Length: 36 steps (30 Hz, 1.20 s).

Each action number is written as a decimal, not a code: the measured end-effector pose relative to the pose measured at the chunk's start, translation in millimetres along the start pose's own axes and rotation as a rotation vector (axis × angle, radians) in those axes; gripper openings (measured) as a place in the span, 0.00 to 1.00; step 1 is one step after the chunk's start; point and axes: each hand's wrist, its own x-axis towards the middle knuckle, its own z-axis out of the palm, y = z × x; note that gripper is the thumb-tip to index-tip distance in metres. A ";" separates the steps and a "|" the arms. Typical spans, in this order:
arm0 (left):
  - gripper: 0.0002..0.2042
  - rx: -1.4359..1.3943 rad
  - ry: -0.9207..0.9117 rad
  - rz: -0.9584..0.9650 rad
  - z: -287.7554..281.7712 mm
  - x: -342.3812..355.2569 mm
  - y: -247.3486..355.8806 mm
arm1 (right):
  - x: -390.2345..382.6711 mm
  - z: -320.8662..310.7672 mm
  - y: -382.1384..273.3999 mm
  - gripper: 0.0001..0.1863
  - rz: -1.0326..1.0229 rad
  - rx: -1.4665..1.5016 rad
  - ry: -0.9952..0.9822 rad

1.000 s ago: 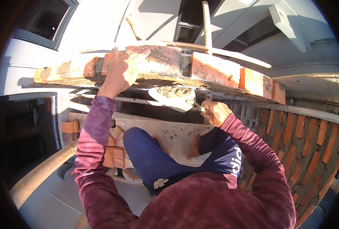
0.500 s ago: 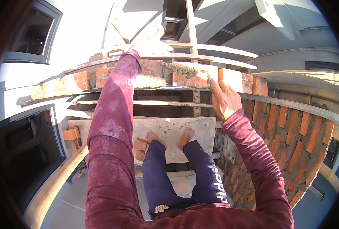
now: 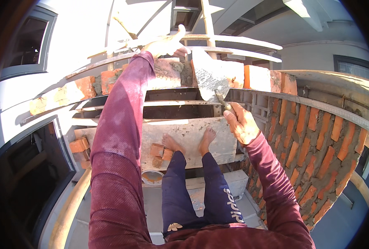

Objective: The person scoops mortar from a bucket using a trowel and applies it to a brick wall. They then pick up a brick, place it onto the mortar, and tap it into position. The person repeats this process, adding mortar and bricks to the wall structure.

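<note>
My right hand is wrapped round the handle of a trowel. Its broad, wet-looking blade stands tilted up against the course of orange bricks, hiding part of it. Grey mortar fills a gap between bricks left of the blade. My left hand reaches over the top of the course, thumb raised and fingers apart, with nothing visible in it. Strong sunlight washes out part of this hand, and my sleeve covers some of the bricks below it.
I stand barefoot on a grey board, beside a few brick pieces. A round bucket sits below. Bamboo poles run behind the bricks. A brick-and-mortar wall rises at right, a dark window opening at left.
My right hand has come down toward me, and the trowel blade now shows, tilted up against the bricks. The left hand stays over the course, its thumb more upright.
</note>
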 end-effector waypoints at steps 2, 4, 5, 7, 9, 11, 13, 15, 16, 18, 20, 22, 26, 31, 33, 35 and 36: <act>0.45 0.070 0.132 0.182 -4.7 -14.0 -4.5 | 7.1 10.9 -8.5 0.13 -0.212 -0.124 0.037; 0.40 0.274 0.445 0.171 -4.7 -40.0 -9.2 | 19.8 22.4 -11.2 0.13 -0.256 -0.212 0.072; 0.38 0.378 0.597 0.166 1.5 -60.8 -6.9 | 28.9 24.7 -7.1 0.13 -0.267 -0.222 0.066; 0.33 0.820 0.498 0.198 3.3 -98.4 -17.7 | 41.6 26.3 -12.4 0.12 -0.288 -0.253 0.053; 0.35 1.032 0.540 0.040 5.9 -119.3 -21.5 | 44.0 32.2 -22.4 0.13 -0.304 -0.282 0.001; 0.38 1.043 0.654 -0.015 12.7 -127.3 -41.3 | 49.0 42.7 -9.7 0.14 -0.675 -0.656 -0.002; 0.42 1.005 0.760 -0.002 24.9 -124.1 -75.4 | 36.9 63.0 -11.9 0.11 -0.084 -0.598 0.050; 0.45 1.025 0.827 0.038 34.0 -120.3 -91.6 | 20.3 67.0 28.6 0.11 -0.324 -0.696 0.040; 0.47 0.978 0.769 -0.013 42.8 -123.6 -82.2 | 8.5 64.4 33.6 0.11 -0.353 -0.726 0.029; 0.48 0.934 0.804 -0.028 56.0 -123.8 -78.7 | -8.1 63.5 32.1 0.11 -0.264 -0.606 0.043; 0.49 0.862 0.848 -0.021 62.2 -121.7 -80.3 | -21.7 61.5 18.6 0.10 -0.077 -0.405 0.092; 0.50 0.841 0.881 -0.025 64.7 -121.9 -81.2 | -25.6 56.6 11.7 0.09 -0.192 -0.740 -0.007; 0.51 0.761 0.884 -0.096 79.8 -127.6 -63.2 | -31.7 8.6 -37.7 0.08 -0.108 -0.748 0.214; 0.52 0.789 0.999 -0.030 100.2 -119.4 -73.3 | 82.3 -35.4 -54.7 0.30 -0.340 -1.118 0.218; 0.52 0.757 0.947 -0.092 97.1 -122.9 -61.1 | 131.2 -14.9 -75.2 0.30 -0.283 -1.278 0.046; 0.51 0.769 0.884 -0.239 97.5 -122.9 -37.2 | 154.8 20.0 -94.2 0.31 -0.389 -1.307 -0.028; 0.51 0.720 0.884 -0.286 95.3 -123.6 -31.2 | 157.7 38.4 -113.1 0.30 -0.401 -1.346 -0.064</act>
